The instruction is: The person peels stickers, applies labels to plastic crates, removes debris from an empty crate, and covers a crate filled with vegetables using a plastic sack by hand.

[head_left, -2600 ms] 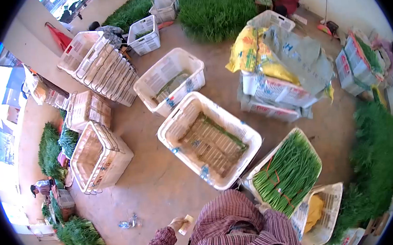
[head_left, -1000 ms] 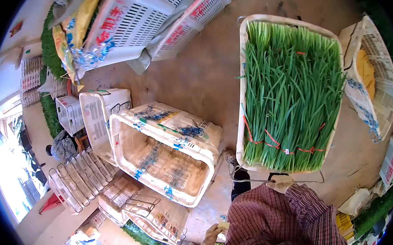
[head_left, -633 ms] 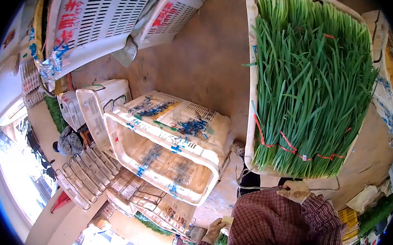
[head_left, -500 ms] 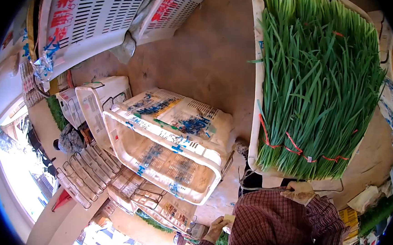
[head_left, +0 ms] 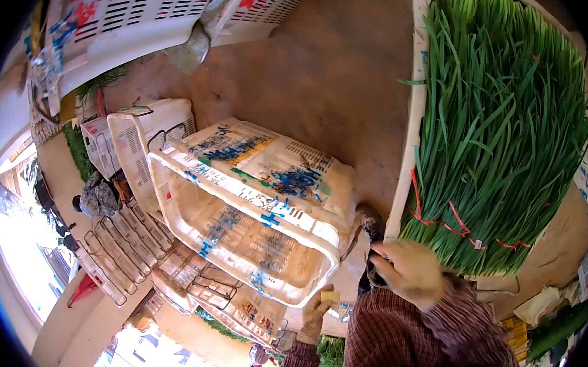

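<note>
At the near-left corner of the full crate (head_left: 408, 158): right hand (head_left: 412, 270), fingers curled; I cannot tell whether they clasp the rim.
Left of that crate: left hand (head_left: 313, 315), closed on a yellowish card (head_left: 330, 297).
Greens (head_left: 495, 128): inside the crate, red-tied.
Crate work: apparently handling it; shifting it would call for a sure rim hold.
Floor (head_left: 316, 107): shows along the crate's left edge, narrowest between its near corner and the blue-marked crate (head_left: 244, 199).

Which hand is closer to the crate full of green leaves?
Right. The right hand is by the near left corner of the leafy crate; the left hand is farther left, holding a small card.
</note>
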Action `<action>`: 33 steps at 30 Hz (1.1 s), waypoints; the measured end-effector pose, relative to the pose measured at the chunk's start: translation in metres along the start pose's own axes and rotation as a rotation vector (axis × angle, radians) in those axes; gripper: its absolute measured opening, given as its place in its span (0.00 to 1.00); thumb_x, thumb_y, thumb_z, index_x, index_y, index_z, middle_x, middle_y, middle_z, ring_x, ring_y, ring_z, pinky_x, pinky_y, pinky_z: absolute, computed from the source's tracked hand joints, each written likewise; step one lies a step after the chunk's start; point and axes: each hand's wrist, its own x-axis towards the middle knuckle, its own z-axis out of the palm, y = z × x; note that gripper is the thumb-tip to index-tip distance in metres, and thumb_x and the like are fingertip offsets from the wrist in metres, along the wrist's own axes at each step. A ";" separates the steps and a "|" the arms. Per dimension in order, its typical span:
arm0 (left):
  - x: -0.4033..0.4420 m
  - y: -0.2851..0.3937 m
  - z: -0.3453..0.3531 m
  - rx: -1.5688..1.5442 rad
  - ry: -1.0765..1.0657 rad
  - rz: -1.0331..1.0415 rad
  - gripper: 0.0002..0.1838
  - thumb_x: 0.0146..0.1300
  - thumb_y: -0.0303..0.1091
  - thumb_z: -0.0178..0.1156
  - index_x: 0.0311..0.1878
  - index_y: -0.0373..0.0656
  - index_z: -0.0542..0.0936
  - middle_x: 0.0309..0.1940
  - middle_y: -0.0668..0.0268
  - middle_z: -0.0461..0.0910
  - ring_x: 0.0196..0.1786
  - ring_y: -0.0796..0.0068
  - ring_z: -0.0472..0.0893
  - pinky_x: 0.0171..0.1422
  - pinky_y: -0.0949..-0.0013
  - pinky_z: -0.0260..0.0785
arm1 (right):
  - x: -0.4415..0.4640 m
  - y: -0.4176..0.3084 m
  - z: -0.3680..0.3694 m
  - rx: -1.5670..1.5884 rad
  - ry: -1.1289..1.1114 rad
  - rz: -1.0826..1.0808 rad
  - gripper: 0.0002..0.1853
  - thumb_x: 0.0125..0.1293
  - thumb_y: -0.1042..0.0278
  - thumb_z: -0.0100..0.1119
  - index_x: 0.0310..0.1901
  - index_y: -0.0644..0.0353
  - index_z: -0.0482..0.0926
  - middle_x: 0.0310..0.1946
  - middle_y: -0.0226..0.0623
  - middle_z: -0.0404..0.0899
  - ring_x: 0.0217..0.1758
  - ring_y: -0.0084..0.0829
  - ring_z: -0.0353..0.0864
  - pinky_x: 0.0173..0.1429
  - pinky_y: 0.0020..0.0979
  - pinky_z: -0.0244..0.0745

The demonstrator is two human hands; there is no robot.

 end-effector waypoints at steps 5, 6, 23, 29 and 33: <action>0.035 0.046 0.001 -0.179 -0.107 0.134 0.19 0.67 0.29 0.57 0.60 0.33 0.77 0.51 0.61 0.81 0.51 0.73 0.79 0.60 0.71 0.70 | 0.111 0.024 0.131 0.018 -0.007 0.037 0.18 0.69 0.54 0.51 0.47 0.61 0.79 0.37 0.48 0.81 0.40 0.50 0.80 0.45 0.48 0.75; 0.038 0.048 -0.003 -0.235 -0.045 0.166 0.19 0.67 0.29 0.58 0.59 0.32 0.77 0.51 0.61 0.81 0.51 0.74 0.79 0.59 0.71 0.70 | 0.119 0.029 0.151 0.004 -0.102 0.126 0.19 0.70 0.53 0.51 0.50 0.61 0.78 0.44 0.49 0.80 0.47 0.50 0.79 0.51 0.47 0.73; -0.105 0.020 -0.084 -0.767 0.379 0.359 0.10 0.64 0.25 0.62 0.48 0.35 0.81 0.65 0.57 0.72 0.60 0.70 0.77 0.66 0.64 0.68 | -0.018 -0.104 0.220 0.036 -0.513 0.090 0.13 0.65 0.59 0.61 0.41 0.60 0.79 0.31 0.45 0.82 0.37 0.49 0.81 0.43 0.45 0.75; -0.079 -0.079 -0.063 -0.719 0.828 0.633 0.13 0.66 0.32 0.60 0.48 0.34 0.80 0.64 0.60 0.71 0.55 0.74 0.77 0.62 0.68 0.69 | -0.057 -0.078 0.260 -0.170 -0.629 -0.113 0.14 0.65 0.59 0.63 0.45 0.60 0.79 0.34 0.44 0.83 0.39 0.45 0.83 0.43 0.41 0.76; -0.078 -0.112 -0.105 -1.091 0.674 0.543 0.25 0.66 0.38 0.63 0.61 0.34 0.74 0.51 0.66 0.79 0.51 0.75 0.77 0.60 0.69 0.70 | -0.075 -0.110 0.315 -0.190 -0.727 -0.061 0.14 0.65 0.60 0.62 0.45 0.60 0.79 0.35 0.47 0.83 0.38 0.49 0.82 0.43 0.45 0.75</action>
